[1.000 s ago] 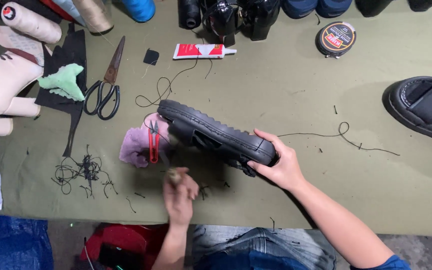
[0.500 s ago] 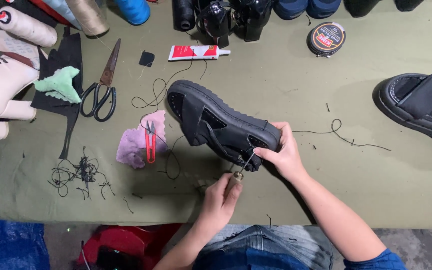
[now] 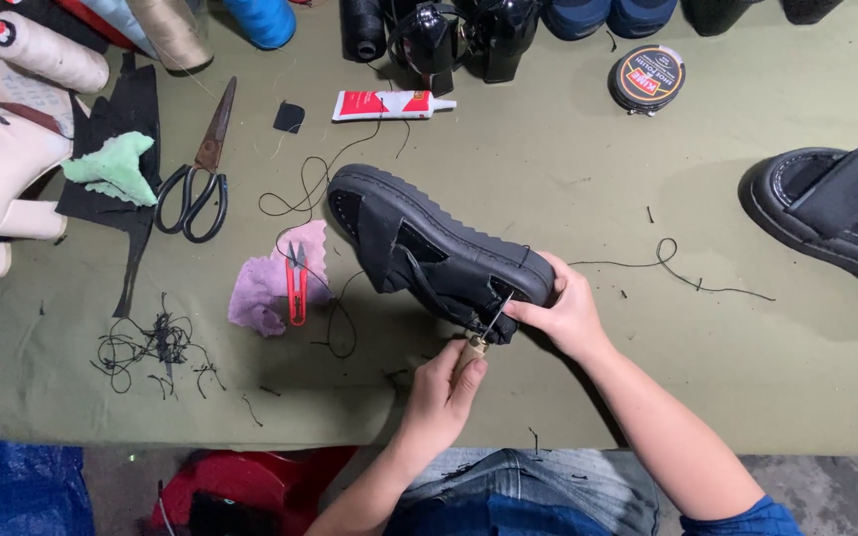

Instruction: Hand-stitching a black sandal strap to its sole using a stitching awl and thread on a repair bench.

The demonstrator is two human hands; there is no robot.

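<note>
The left hand (image 3: 439, 392) is closed around a wooden-handled awl (image 3: 477, 337), its metal tip at the heel of a black sandal (image 3: 429, 248). The right hand (image 3: 563, 313) clamps that heel, holding the sandal tilted above the green table (image 3: 548, 179). Red thread snips (image 3: 295, 283) lie on a pink cloth (image 3: 260, 293) just left.

Black scissors (image 3: 196, 179) lay far left, red snips (image 3: 295, 283) on pink cloth (image 3: 265, 288), polish tin (image 3: 647, 79) far right.
</note>
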